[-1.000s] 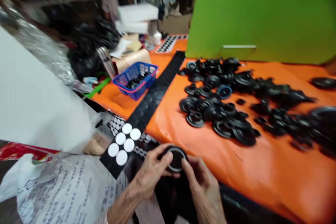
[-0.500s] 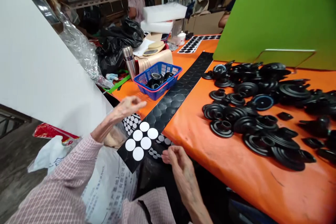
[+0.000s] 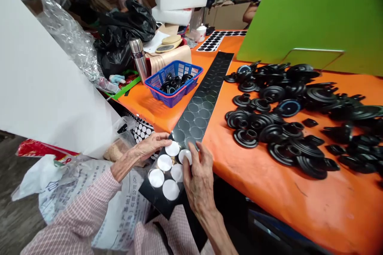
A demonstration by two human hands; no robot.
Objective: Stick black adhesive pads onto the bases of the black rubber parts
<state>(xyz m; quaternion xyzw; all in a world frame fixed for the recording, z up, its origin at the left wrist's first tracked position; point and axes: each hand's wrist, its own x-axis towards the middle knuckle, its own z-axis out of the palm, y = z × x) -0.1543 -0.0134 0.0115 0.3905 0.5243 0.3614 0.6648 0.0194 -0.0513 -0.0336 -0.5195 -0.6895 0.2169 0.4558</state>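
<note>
A long black strip (image 3: 194,121) marked with round cut-outs runs across the orange table and hangs over its near edge. Several white discs (image 3: 171,189) lie on its near end. My left hand (image 3: 151,145) pinches the strip's left edge, beside the upper white disc. On the right side, my right hand (image 3: 199,173) has its fingers bent over a white disc, thumb and forefinger apart; its fingertips touch the strip. Many black round parts with stems (image 3: 245,137) lie in a heap to the right. A blue basket (image 3: 179,97) left of the strip holds more black parts.
The orange table (image 3: 254,191) has a green board (image 3: 314,16) standing at its back right. A steel flask (image 3: 138,57) and black plastic bag (image 3: 119,40) are at the back left. A white board (image 3: 44,79) leans on the left. Another person's arm (image 3: 250,12) shows behind.
Both hands have come in to the strip from either side, my left moving right and down, my right moving up. The strip's near end sits slightly lower, and the view has shifted.
</note>
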